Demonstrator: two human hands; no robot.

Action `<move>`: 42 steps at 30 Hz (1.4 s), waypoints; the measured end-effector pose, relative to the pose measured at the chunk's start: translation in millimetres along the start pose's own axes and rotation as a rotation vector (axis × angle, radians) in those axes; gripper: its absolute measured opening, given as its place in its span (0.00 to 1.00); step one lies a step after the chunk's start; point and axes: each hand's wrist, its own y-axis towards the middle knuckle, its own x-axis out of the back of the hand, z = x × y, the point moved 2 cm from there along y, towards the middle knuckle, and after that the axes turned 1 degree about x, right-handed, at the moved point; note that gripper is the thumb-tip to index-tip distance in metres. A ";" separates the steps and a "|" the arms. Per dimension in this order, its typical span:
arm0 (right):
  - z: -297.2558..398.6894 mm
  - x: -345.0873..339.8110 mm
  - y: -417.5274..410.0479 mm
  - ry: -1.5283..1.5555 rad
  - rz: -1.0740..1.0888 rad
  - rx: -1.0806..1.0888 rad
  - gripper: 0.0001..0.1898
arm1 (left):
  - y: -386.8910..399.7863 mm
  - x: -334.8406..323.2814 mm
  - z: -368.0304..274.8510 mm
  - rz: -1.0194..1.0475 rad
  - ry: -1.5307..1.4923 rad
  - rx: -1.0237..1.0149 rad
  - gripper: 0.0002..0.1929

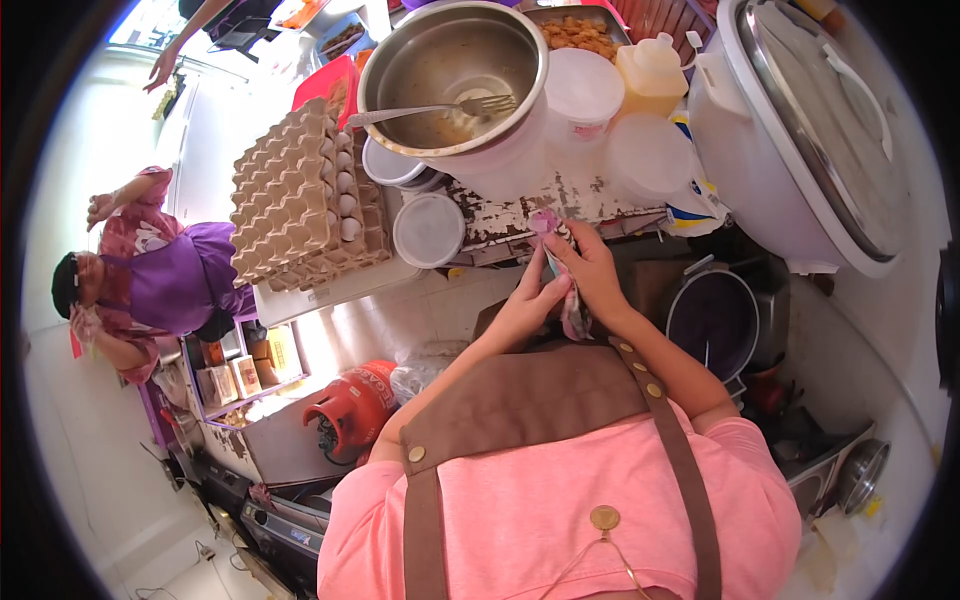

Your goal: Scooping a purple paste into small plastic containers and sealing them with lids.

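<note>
Both of my hands are together in front of my brown apron, gripping a crumpled pink and pale patterned cloth point(576, 319). My left hand point(534, 296) holds it from the left side, and my right hand point(589, 266) wraps it from the right. The cloth's top end sticks up above my fingers, and its lower end hangs towards the apron. Beyond my hands stands a metal bowl point(427, 67) with some cloudy liquid in it, and a fork point(420, 112) lies across its rim. A round lidded tub point(429, 230) sits at the near edge, left of my hands.
Cardboard egg trays point(281, 187) with eggs are stacked on the left. White tubs point(583, 86), a yellowish jug point(651, 79) and a large lidded container point(780, 150) stand at the right. A pot point(712, 322) and a red gas cylinder point(352, 409) are lower down. A person in a purple apron point(169, 277) is at left.
</note>
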 end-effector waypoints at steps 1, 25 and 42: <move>-14.0 3.2 -3.0 0.084 0.045 -0.274 0.16 | 5.1 -3.2 -1.5 0.005 0.002 0.002 0.28; -19.5 31.7 -27.2 -0.175 0.109 0.051 0.28 | -11.5 16.8 -7.1 0.044 -0.152 0.101 0.19; -29.8 76.3 -26.3 -0.354 -0.304 0.121 0.19 | -38.6 119.2 42.7 -0.758 -0.436 -0.002 0.23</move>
